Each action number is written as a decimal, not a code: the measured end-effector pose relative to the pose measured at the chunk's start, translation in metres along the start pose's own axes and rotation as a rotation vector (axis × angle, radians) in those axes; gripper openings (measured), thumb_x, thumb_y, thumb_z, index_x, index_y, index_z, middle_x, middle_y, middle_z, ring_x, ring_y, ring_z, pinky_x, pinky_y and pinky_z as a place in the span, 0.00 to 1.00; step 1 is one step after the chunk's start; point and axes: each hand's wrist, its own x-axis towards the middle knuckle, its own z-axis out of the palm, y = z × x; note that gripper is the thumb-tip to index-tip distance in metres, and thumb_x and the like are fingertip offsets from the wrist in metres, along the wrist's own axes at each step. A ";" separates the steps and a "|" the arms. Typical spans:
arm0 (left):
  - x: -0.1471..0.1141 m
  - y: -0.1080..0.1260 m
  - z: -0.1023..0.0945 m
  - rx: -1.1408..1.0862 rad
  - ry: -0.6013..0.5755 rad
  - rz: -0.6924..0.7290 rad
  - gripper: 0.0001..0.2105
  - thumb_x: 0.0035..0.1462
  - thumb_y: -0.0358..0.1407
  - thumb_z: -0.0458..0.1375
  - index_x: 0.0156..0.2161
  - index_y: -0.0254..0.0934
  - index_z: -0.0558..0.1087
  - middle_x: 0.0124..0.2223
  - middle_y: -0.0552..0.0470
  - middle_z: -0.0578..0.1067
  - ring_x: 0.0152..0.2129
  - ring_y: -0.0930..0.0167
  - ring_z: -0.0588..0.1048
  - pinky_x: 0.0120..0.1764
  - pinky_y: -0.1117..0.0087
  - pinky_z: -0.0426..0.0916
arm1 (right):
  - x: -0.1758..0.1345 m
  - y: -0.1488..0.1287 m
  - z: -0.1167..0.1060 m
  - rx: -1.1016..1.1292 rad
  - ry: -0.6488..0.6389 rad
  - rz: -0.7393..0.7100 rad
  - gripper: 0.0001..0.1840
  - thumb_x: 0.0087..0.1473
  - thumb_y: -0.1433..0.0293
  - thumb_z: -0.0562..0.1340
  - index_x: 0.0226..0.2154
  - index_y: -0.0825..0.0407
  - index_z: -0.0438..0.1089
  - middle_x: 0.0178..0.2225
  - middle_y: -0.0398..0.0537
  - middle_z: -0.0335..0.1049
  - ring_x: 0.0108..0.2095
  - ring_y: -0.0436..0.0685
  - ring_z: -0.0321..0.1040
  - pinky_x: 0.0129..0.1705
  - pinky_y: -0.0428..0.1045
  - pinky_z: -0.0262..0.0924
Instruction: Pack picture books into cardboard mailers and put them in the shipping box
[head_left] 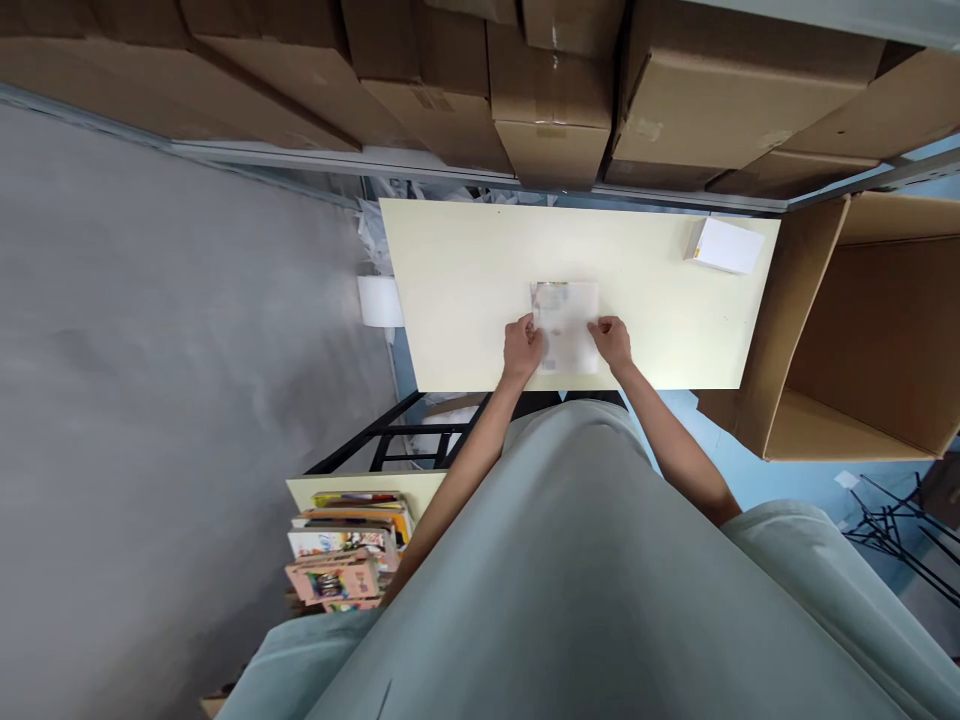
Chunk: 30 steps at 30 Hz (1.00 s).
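Note:
A flat, pale booklet (568, 335) with a milky, see-through look lies on the cream tabletop (465, 300). Faint printing shows through it, and a bit of colour runs along its upper left edge. At its left edge, my left hand (523, 347) is closed, with thumb and fingers pinched on the border. My right hand (611, 342) pinches the opposite edge, a little below the middle. Whether the booklet sits inside a thin sleeve I cannot tell.
A small white box (726, 246) stands at the table's back right. An open cardboard carton (862, 330) is right of the table. Cardboard boxes (551, 130) line a shelf behind. Stacked books (345, 550) lie on a lower surface at left, and a white roll (380, 301) is by the table's left edge.

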 end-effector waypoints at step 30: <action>-0.054 0.093 0.116 -0.215 -0.459 -0.060 0.23 0.66 0.36 0.62 0.65 0.38 0.76 0.69 0.41 0.76 0.64 0.56 0.77 0.62 0.57 0.74 | -0.035 0.067 -0.148 -0.004 0.167 -0.194 0.12 0.57 0.56 0.66 0.36 0.47 0.70 0.26 0.41 0.68 0.27 0.56 0.60 0.34 0.53 0.62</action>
